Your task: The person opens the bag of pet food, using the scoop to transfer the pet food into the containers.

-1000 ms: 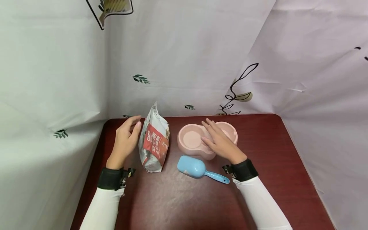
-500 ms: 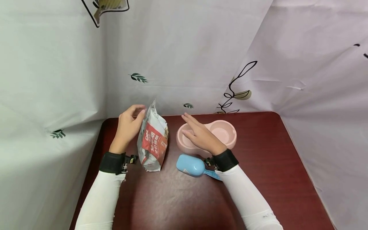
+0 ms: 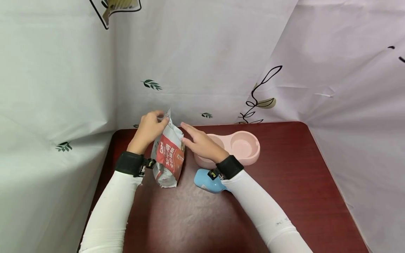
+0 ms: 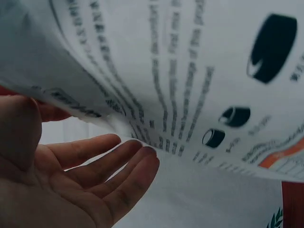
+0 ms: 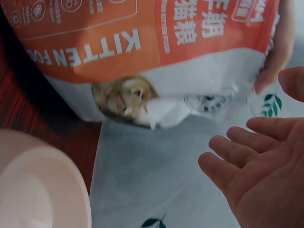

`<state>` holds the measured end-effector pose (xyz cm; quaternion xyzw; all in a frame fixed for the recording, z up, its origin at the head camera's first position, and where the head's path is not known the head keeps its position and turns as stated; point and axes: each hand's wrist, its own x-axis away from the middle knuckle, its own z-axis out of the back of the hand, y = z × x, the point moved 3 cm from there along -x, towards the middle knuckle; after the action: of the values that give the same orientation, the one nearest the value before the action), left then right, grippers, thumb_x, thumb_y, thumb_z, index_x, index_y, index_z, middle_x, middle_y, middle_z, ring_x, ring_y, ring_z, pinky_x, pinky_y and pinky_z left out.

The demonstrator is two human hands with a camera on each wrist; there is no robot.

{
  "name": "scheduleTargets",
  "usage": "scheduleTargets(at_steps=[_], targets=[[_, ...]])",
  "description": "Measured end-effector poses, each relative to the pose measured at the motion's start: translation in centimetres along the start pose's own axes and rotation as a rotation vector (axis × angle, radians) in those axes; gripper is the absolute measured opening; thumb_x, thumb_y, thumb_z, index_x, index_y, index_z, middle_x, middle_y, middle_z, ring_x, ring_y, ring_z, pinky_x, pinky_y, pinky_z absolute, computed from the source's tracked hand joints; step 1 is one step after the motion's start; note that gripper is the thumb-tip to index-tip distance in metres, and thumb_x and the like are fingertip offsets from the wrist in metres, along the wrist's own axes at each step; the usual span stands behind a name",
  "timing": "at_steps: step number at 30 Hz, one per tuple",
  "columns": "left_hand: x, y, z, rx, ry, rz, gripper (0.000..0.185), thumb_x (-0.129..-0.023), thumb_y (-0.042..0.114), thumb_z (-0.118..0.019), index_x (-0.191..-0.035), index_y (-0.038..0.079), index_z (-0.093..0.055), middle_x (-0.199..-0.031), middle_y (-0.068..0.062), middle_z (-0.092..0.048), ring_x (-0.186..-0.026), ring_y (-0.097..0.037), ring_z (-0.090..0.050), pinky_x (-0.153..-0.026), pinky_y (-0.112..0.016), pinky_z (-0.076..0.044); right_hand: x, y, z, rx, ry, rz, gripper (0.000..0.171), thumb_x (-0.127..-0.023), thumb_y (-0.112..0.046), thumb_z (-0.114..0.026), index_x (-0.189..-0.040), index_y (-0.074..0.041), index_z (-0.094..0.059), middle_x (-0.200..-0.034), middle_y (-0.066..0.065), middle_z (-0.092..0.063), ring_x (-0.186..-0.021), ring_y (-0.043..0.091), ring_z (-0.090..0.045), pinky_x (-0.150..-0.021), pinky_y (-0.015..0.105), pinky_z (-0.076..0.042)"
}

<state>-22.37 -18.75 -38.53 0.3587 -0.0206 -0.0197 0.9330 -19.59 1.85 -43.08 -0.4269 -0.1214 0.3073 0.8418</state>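
Note:
A white and red-orange bag of kitten food [image 3: 171, 149] stands upright left of centre on the dark red table. My left hand [image 3: 150, 128] is at its top edge, thumb overlapping the bag's upper corner in the head view. In the left wrist view the loosely bent fingers [image 4: 111, 164] reach right up to the bag's printed back and are not closed round it. My right hand [image 3: 204, 143] holds nothing; its extended fingers [image 5: 237, 152] point at the bag's right side. Behind that hand sits a pink double bowl [image 3: 245, 144], partly covered by it.
A light blue scoop [image 3: 204, 181] lies face down in front of the bowl, its handle hidden under the right forearm. White patterned cloth [image 3: 205, 63] hangs behind the table and along both sides. The dark red table [image 3: 180, 221] extends toward me.
My right hand has moved left from over the bowl to beside the bag. The left hand has risen and shifted right to the bag's top. Bag, bowl and scoop stay in place.

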Motion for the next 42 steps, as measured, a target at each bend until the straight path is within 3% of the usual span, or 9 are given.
scheduleTargets(at_steps=[7, 14, 23, 33, 42], targets=[[-0.3, 0.5, -0.3, -0.035, 0.058, 0.025, 0.040, -0.103, 0.023, -0.055, -0.131, -0.002, -0.068, -0.123, -0.021, -0.072, -0.108, -0.036, -0.070, -0.083, -0.047, -0.058, -1.7, -0.8, -1.3, -0.005, -0.020, 0.014, 0.060, -0.110, -0.029, -0.049, -0.163, -0.009, -0.029, -0.170, 0.008, -0.028, -0.156, 0.020, -0.029, -0.123, 0.040, -0.033], [-0.2, 0.7, -0.2, -0.066, 0.109, 0.047, 0.034, -0.104, 0.023, -0.054, -0.113, -0.002, -0.075, -0.103, -0.021, -0.075, -0.083, -0.032, -0.068, -0.066, -0.038, -0.050, -2.7, -1.7, -1.8, -0.010, -0.020, 0.023, 0.060, -0.109, -0.025, -0.050, -0.163, -0.009, -0.030, -0.170, 0.009, -0.028, -0.156, 0.021, -0.030, -0.123, 0.040, -0.032], [-0.6, 0.5, 0.0, -0.039, 0.119, 0.061, 0.036, -0.105, 0.026, -0.053, -0.112, -0.002, -0.075, -0.105, -0.020, -0.074, -0.088, -0.032, -0.067, -0.069, -0.039, -0.052, -3.3, -2.5, -1.8, 0.003, -0.016, 0.005, 0.060, -0.109, -0.027, -0.049, -0.163, -0.009, -0.029, -0.170, 0.010, -0.026, -0.157, 0.022, -0.028, -0.124, 0.041, -0.030], [-0.5, 0.3, -0.1, -0.003, 0.117, 0.075, 0.036, -0.106, 0.028, -0.052, -0.109, 0.001, -0.076, -0.100, -0.018, -0.073, -0.082, -0.030, -0.065, -0.064, -0.034, -0.049, -4.1, -3.0, -1.9, 0.038, 0.028, 0.014, 0.057, -0.109, -0.025, -0.050, -0.160, -0.006, -0.035, -0.168, 0.008, -0.031, -0.156, 0.023, -0.030, -0.124, 0.040, -0.031], [-0.6, 0.1, 0.0, 0.000, 0.116, 0.081, 0.035, -0.106, 0.026, -0.052, -0.110, 0.001, -0.076, -0.103, -0.018, -0.074, -0.088, -0.031, -0.065, -0.071, -0.039, -0.049, -4.4, -3.0, -2.1, 0.053, 0.037, 0.031, 0.058, -0.108, -0.025, -0.049, -0.161, -0.005, -0.034, -0.167, 0.012, -0.033, -0.154, 0.025, -0.032, -0.123, 0.041, -0.032]])
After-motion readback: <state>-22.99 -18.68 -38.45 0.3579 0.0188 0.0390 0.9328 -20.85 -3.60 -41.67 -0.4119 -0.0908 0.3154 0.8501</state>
